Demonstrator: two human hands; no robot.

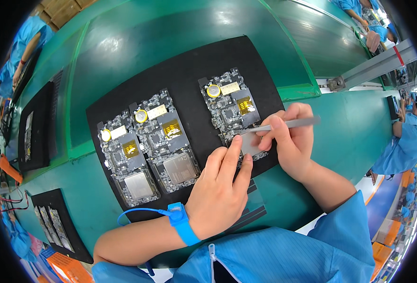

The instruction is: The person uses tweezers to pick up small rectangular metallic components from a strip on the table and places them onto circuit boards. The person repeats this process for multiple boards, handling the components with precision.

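A long circuit board [229, 113] with a round yellow-rimmed coin cell lies at the right of a black mat [194, 70]. Slim metal tweezers [303, 122] are pinched in my right hand [291, 146], their tip reaching down to this board. My left hand [218, 193] rests its stretched fingers on the board's near part, with the index fingertip close to the tweezers' tip. My hands partly hide a silver metal shield there. Two similar boards, a middle one [155, 132] and a left one [121, 148], lie side by side to the left.
The mat lies on a green bench [137, 35]. A blue wrist strap [182, 224] with a cord circles my left wrist. At lower left, another black mat [78, 243] carries several boards. A metal rail [369, 68] stands at right. Co-workers in blue sit around.
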